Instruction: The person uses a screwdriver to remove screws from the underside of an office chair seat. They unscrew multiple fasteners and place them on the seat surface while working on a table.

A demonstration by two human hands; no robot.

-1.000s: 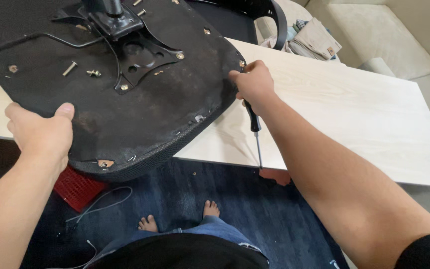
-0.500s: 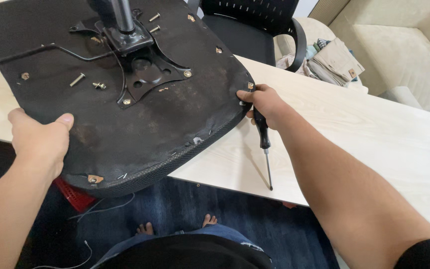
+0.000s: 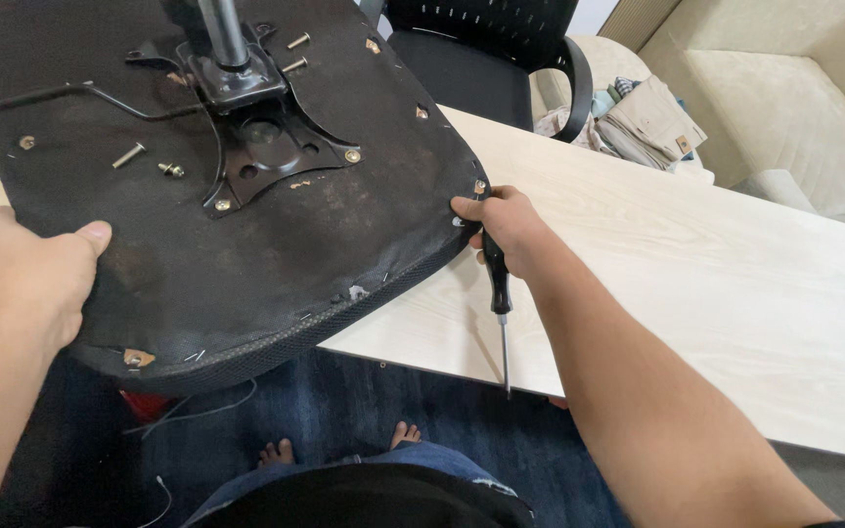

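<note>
Both hands' fingers clenched on worn, black, upturned chair seat, right with screwdriver

Upturned chair seat lies on the table, near edge overhanging it. Left hand on the seat's left edge, right hand on its right edge with a screwdriver pointing down. Loose bolts on the seat, left of the mounting plate. Another chair behind the table, sofa far right.
</note>
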